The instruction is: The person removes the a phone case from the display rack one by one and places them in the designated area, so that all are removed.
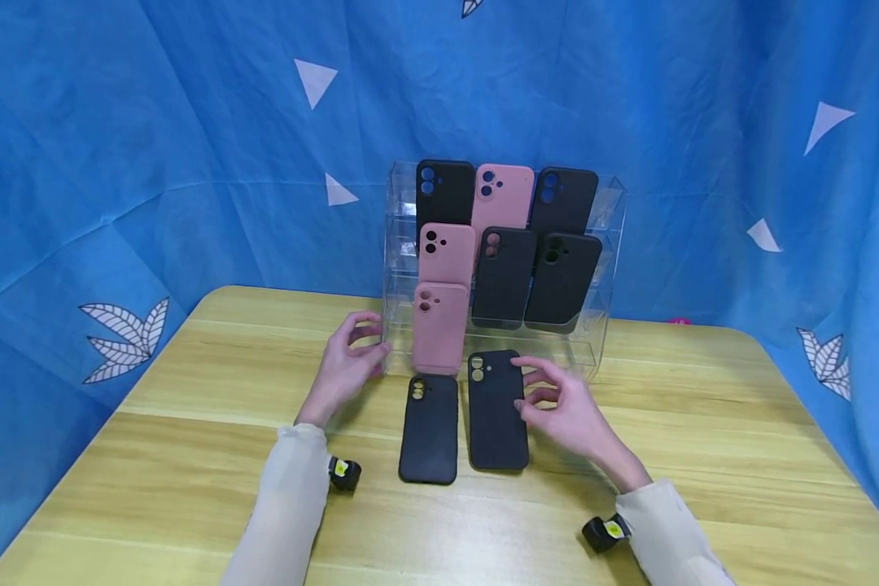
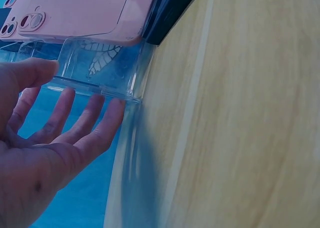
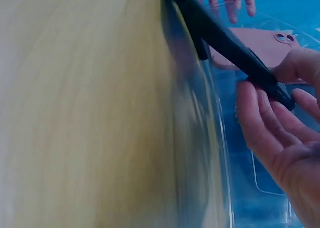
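Observation:
My right hand (image 1: 567,411) pinches a black phone case (image 1: 498,423) by its right edge, with the case's camera cutout at its upper left. In the right wrist view, the thumb and fingers of the right hand (image 3: 287,133) take the case edge-on. A second black phone case (image 1: 429,435) lies to its left on the table. My left hand (image 1: 344,366) is at the left side of a clear stepped display rack (image 1: 391,268). The left wrist view has the fingertips of the left hand (image 2: 60,128) at the rack's clear edge, fingers spread and slightly bent.
Several pink and black cases stand in the rack, among them a pink case (image 1: 440,330) at the lower left and a black case (image 1: 562,281) at the right. The wooden table (image 1: 154,480) meets a blue curtain (image 1: 212,122) behind.

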A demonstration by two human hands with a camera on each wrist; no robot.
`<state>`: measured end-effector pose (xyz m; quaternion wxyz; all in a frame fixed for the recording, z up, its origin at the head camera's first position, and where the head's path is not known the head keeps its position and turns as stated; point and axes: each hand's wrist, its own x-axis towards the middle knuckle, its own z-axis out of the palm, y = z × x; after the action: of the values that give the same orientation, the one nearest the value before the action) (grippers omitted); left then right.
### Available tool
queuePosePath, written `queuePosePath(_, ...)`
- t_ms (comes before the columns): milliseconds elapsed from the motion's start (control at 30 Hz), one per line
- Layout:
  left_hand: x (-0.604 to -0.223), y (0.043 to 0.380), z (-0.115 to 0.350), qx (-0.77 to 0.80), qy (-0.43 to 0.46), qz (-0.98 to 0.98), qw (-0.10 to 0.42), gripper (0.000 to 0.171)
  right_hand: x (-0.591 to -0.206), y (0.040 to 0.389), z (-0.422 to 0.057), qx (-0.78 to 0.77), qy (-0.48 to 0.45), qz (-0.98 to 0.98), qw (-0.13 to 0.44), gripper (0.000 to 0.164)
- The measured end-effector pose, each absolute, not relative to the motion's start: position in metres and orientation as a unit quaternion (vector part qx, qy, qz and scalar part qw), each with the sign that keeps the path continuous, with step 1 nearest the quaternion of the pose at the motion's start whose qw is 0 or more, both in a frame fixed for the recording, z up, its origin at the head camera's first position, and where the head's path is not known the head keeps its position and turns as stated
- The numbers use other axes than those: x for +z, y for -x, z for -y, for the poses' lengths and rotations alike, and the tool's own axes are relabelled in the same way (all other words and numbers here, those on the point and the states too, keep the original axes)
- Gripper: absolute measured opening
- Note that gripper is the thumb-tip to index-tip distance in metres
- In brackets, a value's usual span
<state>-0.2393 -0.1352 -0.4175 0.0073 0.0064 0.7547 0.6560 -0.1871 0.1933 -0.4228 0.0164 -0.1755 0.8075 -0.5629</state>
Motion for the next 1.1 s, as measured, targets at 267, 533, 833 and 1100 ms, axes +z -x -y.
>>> queuePosePath(267, -0.4176, 0.2393, 0.1351, 0.658, -0.012, -0.753, 0.003, 0.043, -0.4249, 0.1800, -0.1959, -0.506, 0.173, -0.844, 0.028, 0.056)
queuePosePath(533, -0.4182, 0.2387, 0.1356, 0.662, -0.016, -0.749, 0.001, 0.044, -0.4263, 0.1776, -0.1948, -0.514, 0.158, -0.841, 0.057, 0.056)
queuePosePath(833, -0.4168, 0.2380, 0.1353, 0.661, -0.015, -0.750, 0.003, 0.044, -0.4285, 0.1798, -0.1922, -0.509, 0.130, -0.847, 0.085, 0.054)
queuePosePath(1100, -0.4164, 0.2380, 0.1353, 0.661, -0.014, -0.750, 0.003, 0.044, -0.4292, 0.1812, -0.1879, -0.516, 0.112, -0.843, 0.108, 0.053)
